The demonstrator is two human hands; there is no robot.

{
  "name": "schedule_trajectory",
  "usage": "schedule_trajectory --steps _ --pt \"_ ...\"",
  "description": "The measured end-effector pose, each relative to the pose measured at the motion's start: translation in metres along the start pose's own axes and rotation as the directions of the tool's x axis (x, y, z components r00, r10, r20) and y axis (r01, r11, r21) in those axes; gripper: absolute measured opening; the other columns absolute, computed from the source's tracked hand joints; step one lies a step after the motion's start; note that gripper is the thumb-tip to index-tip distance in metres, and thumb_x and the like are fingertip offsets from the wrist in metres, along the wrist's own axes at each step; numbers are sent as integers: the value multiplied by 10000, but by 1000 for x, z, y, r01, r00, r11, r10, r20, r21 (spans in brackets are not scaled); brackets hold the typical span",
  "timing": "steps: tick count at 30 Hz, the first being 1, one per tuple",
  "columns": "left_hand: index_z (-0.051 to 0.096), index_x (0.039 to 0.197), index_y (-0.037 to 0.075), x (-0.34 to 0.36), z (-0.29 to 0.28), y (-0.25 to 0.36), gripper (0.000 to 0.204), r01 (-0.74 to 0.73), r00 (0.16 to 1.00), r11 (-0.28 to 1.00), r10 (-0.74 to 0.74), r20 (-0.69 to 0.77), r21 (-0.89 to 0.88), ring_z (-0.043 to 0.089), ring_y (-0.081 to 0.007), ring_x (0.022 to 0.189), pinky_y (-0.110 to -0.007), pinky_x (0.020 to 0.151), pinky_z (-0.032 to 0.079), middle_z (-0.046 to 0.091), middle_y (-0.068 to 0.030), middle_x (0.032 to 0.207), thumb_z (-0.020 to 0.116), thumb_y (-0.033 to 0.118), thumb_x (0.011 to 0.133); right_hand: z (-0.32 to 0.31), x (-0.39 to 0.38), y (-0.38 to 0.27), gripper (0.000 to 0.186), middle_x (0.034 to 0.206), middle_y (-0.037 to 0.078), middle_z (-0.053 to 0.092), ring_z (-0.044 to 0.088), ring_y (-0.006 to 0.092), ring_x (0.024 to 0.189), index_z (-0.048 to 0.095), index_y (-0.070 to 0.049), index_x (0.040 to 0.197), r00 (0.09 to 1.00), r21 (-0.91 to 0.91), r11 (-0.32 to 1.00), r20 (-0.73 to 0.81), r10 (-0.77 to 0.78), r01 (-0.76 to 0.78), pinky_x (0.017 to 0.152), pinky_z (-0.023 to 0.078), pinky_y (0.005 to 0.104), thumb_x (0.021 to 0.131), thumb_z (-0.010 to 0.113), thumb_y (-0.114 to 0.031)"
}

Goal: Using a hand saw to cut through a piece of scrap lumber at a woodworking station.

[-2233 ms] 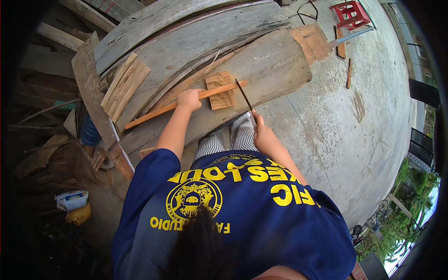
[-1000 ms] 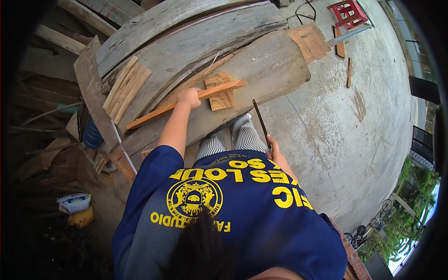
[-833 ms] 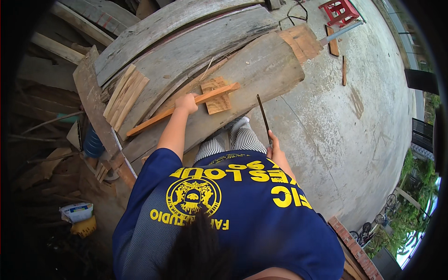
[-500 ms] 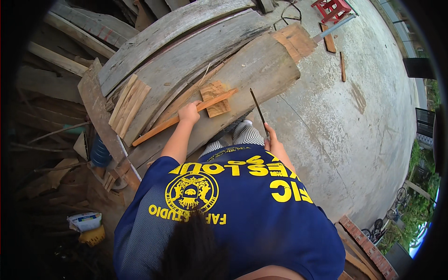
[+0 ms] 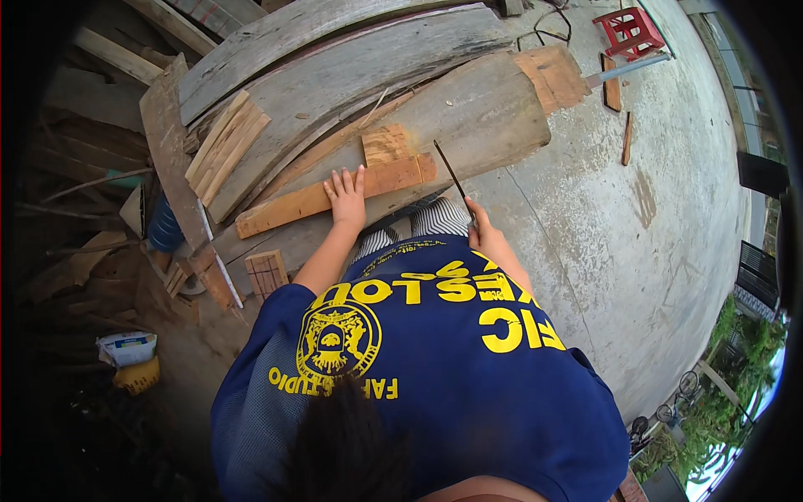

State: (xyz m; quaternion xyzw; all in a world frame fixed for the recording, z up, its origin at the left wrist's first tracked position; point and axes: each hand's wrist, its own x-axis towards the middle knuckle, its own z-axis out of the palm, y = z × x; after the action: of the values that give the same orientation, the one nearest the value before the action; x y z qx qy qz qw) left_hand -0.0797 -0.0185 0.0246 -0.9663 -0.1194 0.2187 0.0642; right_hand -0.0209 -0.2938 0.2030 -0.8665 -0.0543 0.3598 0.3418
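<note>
My left hand (image 5: 345, 199) lies with fingers spread on the wide face of an orange-brown board (image 5: 293, 207), pressing rather than gripping it. A dark line crosses the board near its right end. That end rests over a small square wood block (image 5: 385, 144) on a big grey plank (image 5: 485, 109). My right hand (image 5: 489, 234) is closed around the near end of a long, thin, dark handsaw (image 5: 452, 171), seen nearly edge-on. Its handle is mostly hidden by the hand. The saw points away from me, just right of the board's end and apart from it.
Light wood strips (image 5: 226, 142) lie at the left by long weathered planks (image 5: 368, 58). A marked wood block (image 5: 266, 274) sits near my left elbow. Farther off on the concrete floor stand a red stool (image 5: 627, 33) and loose wood pieces (image 5: 627, 138).
The board has turned so its wide face is up. My left hand went from gripping it to lying spread on top. My right hand and the saw shifted slightly left and away from me.
</note>
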Motion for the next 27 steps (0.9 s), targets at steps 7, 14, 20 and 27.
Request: schedule_trajectory --steps 7,14,20,27 --pt "389 1361 52 1 -79 -22 548 56 995 497 48 92 -866 407 -320 1261 -449 1040 317 445 -211 1326 530 136 838 -27 30 -10 510 935 304 607 590 453 854 299 -171 1384 990 -171 979 110 -90 108 769 464 504 892 400 -82" --pt "534 1094 -10 -83 -336 -22 249 -505 736 -478 196 -648 -719 566 -161 820 -310 747 459 596 -104 921 461 25 858 -46 77 36 499 1100 296 575 547 438 1039 312 -170 1391 981 -271 963 186 63 -10 884 435 479 901 385 -113" --pt "633 890 191 -105 -410 6 136 -562 289 -795 73 -954 -231 482 -152 501 -285 442 393 620 -69 712 541 104 839 -70 83 22 531 776 38 552 477 127 597 354 -184 1379 837 -101 978 506 206 -181 509 395 269 864 442 -89" --pt "620 707 163 -170 -432 0 158 -487 453 -622 420 -786 -613 433 -150 447 -268 364 325 604 -44 671 566 240 834 -82 103 35 543 595 -48 348 260 42 423 278 -254 1411 625 130 917 766 149 -378 365 197 206 905 443 -145"
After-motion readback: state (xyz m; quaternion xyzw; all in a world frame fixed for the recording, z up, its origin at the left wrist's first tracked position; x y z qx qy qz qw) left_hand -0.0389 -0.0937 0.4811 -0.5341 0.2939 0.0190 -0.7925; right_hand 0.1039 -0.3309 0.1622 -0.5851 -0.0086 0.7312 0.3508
